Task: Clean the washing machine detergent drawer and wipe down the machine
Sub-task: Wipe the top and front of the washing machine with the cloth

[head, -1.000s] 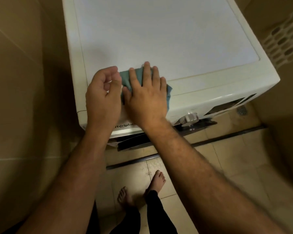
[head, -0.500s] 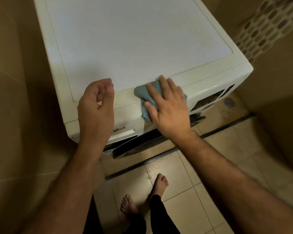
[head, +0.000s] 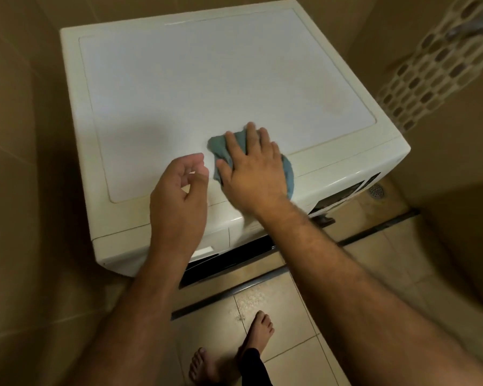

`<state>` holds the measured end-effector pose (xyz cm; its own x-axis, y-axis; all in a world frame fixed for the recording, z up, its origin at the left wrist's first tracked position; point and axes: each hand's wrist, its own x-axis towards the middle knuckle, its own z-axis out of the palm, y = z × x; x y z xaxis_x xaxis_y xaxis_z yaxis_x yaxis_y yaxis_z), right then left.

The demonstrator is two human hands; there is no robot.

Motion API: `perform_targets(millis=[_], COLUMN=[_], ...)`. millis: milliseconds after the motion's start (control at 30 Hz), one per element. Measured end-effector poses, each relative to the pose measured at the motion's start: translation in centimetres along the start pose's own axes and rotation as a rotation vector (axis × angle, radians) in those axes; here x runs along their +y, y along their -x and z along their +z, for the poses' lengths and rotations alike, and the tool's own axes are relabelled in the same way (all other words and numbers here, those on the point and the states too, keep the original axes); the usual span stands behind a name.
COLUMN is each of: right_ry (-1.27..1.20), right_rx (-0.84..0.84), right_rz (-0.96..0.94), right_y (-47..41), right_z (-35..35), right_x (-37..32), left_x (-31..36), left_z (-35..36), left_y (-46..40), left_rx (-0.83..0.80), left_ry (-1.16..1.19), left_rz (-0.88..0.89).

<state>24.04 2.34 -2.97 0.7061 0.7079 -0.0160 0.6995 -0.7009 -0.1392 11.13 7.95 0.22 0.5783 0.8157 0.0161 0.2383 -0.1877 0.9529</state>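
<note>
The right hand [head: 253,174] lies flat on a teal cloth [head: 287,174], its fingers [head: 236,143] straight and slightly spread, pressing the cloth onto the top of the white machine [head: 207,79]. The cloth sits near the front edge of the top, right of the middle, and shows past the fingertips on the far side and past the hand's right side. The left hand [head: 179,196] is just beside the right one, over the front edge of the top; its fingers [head: 194,160] are loosely curled and hold nothing, the thumb close to the forefinger. Whether it touches the machine cannot be told.

The drawer front [head: 215,240] at the machine's front left corner is closed and partly hidden by the left wrist. A dark display panel [head: 343,195] shows on the front towards the right corner. Below the front edge, a dark opening is visible.

A perforated white basket [head: 430,76] stands to the right of the machine. Two bare feet [head: 258,328] stand on the tiled floor [head: 290,302], and a round drain [head: 376,190] lies in the floor at the right.
</note>
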Motion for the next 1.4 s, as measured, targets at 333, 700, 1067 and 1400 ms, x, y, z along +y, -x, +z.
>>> perform_targets(millis=[333,700,1067,1400], right_ry=[-0.03,0.011,-0.002,0.013], right_rx=[0.03,-0.025,-0.063,-0.018], right_rz=[-0.146,0.095,-0.175,0.024], right_y=[2.5,-5.3,-3.0,-10.2], right_z=[-1.0,-0.7,-0.6,-0.5], right_x=[8.1,6.4,8.4,5.4], left_x=[1.5,2.7,3.2,2.1], left_z=[3.9,6.1,7.3,7.2], left_y=[-1.8,-2.5,-3.3,-6.7], left_rx=[0.032,0.063,0.049,-0.071], left_ry=[-0.015,-0.014,0.004,0.008], left_rz=[0.035,0.026,-0.003,-0.094])
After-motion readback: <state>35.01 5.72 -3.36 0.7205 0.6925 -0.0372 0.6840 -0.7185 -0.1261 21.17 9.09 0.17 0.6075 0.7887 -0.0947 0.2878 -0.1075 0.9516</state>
